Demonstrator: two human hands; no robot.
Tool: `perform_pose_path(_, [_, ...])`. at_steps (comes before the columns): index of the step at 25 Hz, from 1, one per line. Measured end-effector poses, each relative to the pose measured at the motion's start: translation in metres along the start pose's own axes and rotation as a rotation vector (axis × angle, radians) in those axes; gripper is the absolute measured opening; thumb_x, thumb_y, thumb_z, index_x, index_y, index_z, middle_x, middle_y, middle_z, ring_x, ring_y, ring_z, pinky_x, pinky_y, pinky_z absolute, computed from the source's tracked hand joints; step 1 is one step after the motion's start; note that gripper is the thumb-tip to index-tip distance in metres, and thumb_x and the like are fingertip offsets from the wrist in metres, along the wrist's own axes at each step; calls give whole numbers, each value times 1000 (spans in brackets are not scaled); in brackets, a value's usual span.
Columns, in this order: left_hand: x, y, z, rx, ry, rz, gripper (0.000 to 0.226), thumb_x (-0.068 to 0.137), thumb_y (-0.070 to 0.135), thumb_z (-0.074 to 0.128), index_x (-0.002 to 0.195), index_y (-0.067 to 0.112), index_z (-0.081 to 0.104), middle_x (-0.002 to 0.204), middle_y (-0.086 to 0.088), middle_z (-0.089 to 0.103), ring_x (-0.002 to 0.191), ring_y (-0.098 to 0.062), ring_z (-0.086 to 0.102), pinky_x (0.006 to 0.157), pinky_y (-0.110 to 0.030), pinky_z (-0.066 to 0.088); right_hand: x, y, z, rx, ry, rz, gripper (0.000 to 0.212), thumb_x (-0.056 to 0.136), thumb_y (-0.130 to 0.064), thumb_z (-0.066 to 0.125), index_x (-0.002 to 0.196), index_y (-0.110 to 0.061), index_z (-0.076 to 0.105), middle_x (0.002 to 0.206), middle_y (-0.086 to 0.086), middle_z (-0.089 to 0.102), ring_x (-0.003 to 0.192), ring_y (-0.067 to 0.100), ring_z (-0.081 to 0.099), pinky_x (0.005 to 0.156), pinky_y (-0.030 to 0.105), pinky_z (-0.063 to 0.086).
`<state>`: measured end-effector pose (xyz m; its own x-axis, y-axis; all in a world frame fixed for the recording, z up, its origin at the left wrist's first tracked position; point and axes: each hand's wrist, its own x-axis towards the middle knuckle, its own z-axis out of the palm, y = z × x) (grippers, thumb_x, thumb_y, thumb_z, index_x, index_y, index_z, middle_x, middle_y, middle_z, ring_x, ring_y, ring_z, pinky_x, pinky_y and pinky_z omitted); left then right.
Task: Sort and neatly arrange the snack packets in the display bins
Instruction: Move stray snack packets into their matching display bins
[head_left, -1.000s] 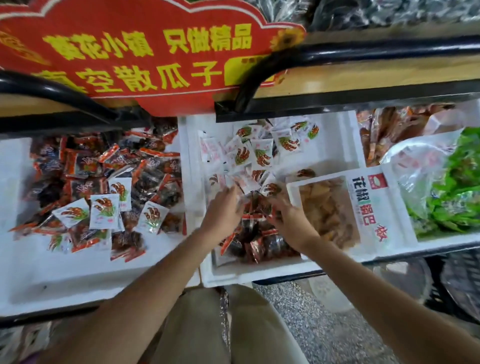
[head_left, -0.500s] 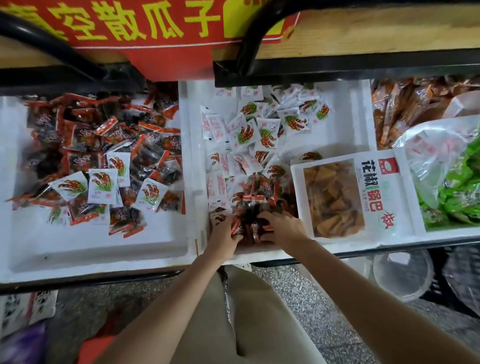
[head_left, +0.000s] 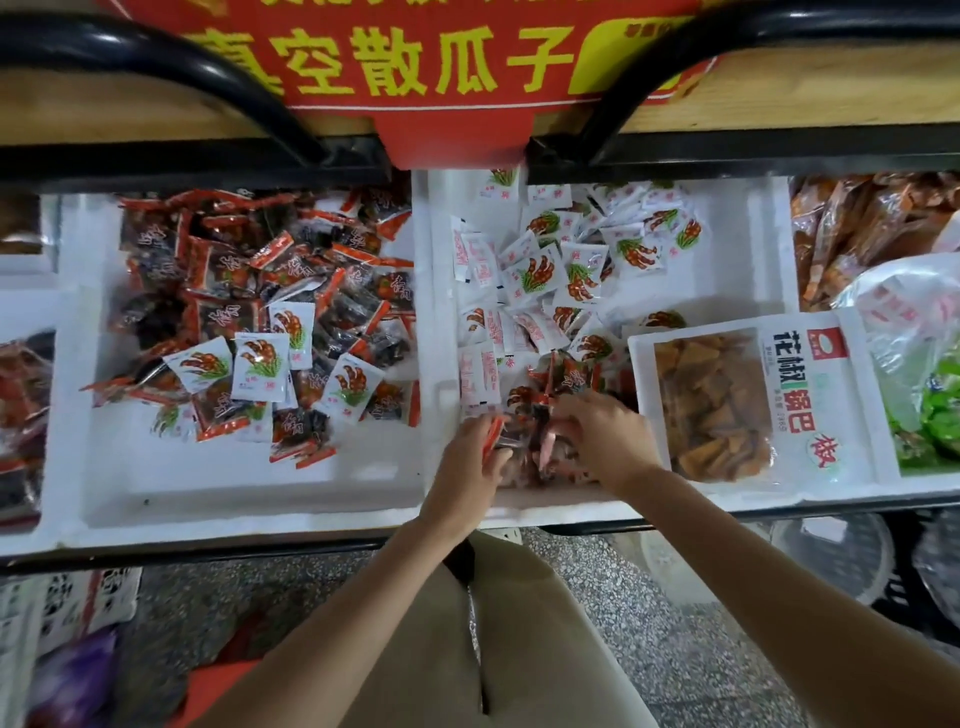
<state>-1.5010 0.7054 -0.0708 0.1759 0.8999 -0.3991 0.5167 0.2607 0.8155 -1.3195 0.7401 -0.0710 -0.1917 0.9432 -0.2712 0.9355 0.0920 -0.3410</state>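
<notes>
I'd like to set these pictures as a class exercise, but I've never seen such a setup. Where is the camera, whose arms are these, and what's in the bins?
There is no machine: the camera sits on a person's head and looks down, so both bare arms are theirs. The left hand and right hand each grip dark packets with red edges, heaped at the near end of the middle bin. Further back in it lie white packets. The left bin holds mostly dark ones with a few white ones on top. A large snack bag lies to the right, and a red sign hangs above.
</notes>
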Motion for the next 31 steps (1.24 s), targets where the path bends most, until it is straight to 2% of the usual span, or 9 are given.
perform_pose_path(3, [-19,-5,-53,-46,149,69,24,96,1,48,116,11,56,94,3,59,67,-3,53,61,-19,50,-4,-42,-13,169,273,-67,4,88,-19,64,91,-20,66,94,-2,61,79,19,62,50,32,52])
perform_pose_path(6, [-39,-35,-114,91,253,56,22,93,-3,53,110,8,63,92,2,63,70,-10,54,61,-8,43,-4,-114,-5,185,295,-177,5,87,-24,66,91,-22,65,88,-3,65,72,20,64,50,27,48])
perform_pose_path(8, [-49,-70,-151,224,255,-4,24,92,-4,54,111,3,66,99,2,60,85,-13,56,67,-4,39,2,-158,12,176,121,-122,15,92,-36,55,101,-24,61,88,1,67,78,25,64,57,30,46])
perform_pose_path(13, [-50,-155,-207,463,89,-115,25,95,3,51,114,9,65,107,-9,65,92,-22,61,73,-29,46,37,-214,68,-48,-312,-35,30,99,-36,38,122,-19,48,112,9,64,98,32,60,73,35,44])
perform_pose_path(15, [-37,-165,-220,510,137,-55,22,95,7,51,114,14,62,113,-8,61,95,-19,59,77,-32,49,51,-221,79,-112,-317,-35,36,100,-29,38,134,-18,36,128,9,55,111,30,56,82,38,46])
perform_pose_path(18, [-11,-157,-236,462,456,61,39,90,2,57,128,8,49,129,-13,48,117,-25,47,97,-38,44,81,-229,83,-43,-152,-96,51,98,-26,45,142,-13,23,142,9,38,127,28,41,96,38,42])
perform_pose_path(22, [23,-156,-263,356,594,-16,55,88,7,64,137,5,41,140,-19,40,133,-31,35,111,-40,29,132,-259,86,117,-32,-129,70,94,-32,52,147,-4,16,147,13,27,138,26,24,113,32,21])
perform_pose_path(26, [37,-166,-270,457,515,0,19,87,13,66,101,1,66,110,-18,57,107,-34,52,93,-42,41,160,-285,98,-70,-49,25,99,80,-56,61,147,-2,10,152,15,18,138,31,18,113,37,20])
perform_pose_path(31, [14,-166,-266,316,579,197,10,95,7,55,85,5,55,85,-3,54,79,-19,51,66,-28,39,147,-288,110,-97,117,-54,72,79,-54,63,133,-11,40,132,8,44,122,28,37,106,37,30])
